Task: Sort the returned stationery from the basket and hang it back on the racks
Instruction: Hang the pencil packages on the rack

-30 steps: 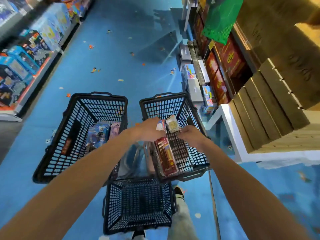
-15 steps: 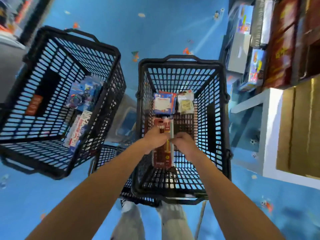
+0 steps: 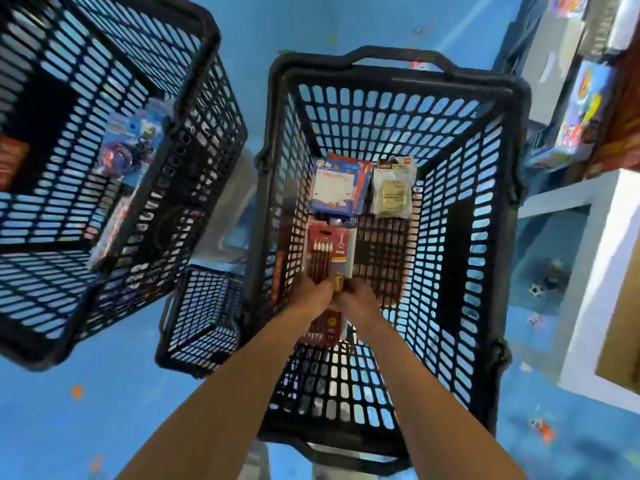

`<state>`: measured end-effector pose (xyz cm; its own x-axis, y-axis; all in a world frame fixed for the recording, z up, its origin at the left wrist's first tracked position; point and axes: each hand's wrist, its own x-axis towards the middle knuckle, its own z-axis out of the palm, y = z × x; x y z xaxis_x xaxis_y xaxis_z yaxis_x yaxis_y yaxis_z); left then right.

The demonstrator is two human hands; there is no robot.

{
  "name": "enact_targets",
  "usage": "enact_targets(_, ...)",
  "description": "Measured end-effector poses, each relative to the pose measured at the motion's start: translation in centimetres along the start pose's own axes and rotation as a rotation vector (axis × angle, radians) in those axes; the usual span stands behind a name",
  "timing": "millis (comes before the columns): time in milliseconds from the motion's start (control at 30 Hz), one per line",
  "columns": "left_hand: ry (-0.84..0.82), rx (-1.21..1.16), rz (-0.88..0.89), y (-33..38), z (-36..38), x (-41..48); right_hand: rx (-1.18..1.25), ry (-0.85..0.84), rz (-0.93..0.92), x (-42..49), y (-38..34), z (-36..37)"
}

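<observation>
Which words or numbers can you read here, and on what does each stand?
"20": on the white pack under the red pencil pack.
Print on the red pencil pack, notepad, gold packet and shelf boxes: too blurred to read.

The black plastic lattice basket (image 3: 391, 109) is open on top; its four walls close every side. The floor right of the long red pencil pack (image 3: 329, 251) is bare, the near floor also. A blue-and-white card pack (image 3: 337, 188) and a clear bag with a yellow piece (image 3: 393, 192), side by side, take the far end. Both forearms cross the near rim.
</observation>
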<state>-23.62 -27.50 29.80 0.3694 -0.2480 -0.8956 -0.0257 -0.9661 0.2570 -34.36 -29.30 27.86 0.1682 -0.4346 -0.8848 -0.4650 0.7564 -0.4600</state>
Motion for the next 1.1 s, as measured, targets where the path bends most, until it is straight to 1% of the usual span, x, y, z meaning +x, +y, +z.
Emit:
enact_targets(233, 0.091, -0.051, -0.018, -0.5, 1.4, -0.2, 0.089, -0.108, 0.003, 0.3, -0.1, -1.2)
enact_targets(333, 0.083, -0.073, -0.029, -0.4, 1.5, -0.4, 0.142, -0.12, 0.047, 0.4, 0.0, -1.7)
enact_targets(533, 0.025, -0.079, -0.059, 0.2, 1.4, -0.6, 0.341, -0.137, 0.157, 0.0, 0.3, -2.5)
enact_targets(633, -0.018, -0.15, -0.054, 0.9, 1.2, -1.6, 0.413, -0.171, 0.128, -0.8, 0.0, -2.1)
enact_targets(733, -0.046, -0.2, -0.019, 1.7, 0.8, -2.9, 0.486, -0.153, 0.117, -2.1, -0.5, -1.7)
enact_targets(867, -0.04, -0.182, 0.055, 2.5, 0.0, -5.1, 0.613, -0.138, 0.057, -4.6, -1.8, -1.5)
enact_targets(933, -0.031, -0.187, 0.093, 3.0, -0.6, -6.5, 0.647, -0.164, 0.027, -5.9, -2.4, -1.4)
enact_targets(1000, -0.026, -0.231, 0.15, 3.4, -1.2, -7.9, 0.643, -0.196, -0.007, -7.5, -3.5, -1.3)
enact_targets(1100, -0.011, -0.324, 0.225, 3.5, -2.2, -9.3, 0.571, -0.185, -0.118, -9.5, -5.1, -1.3)
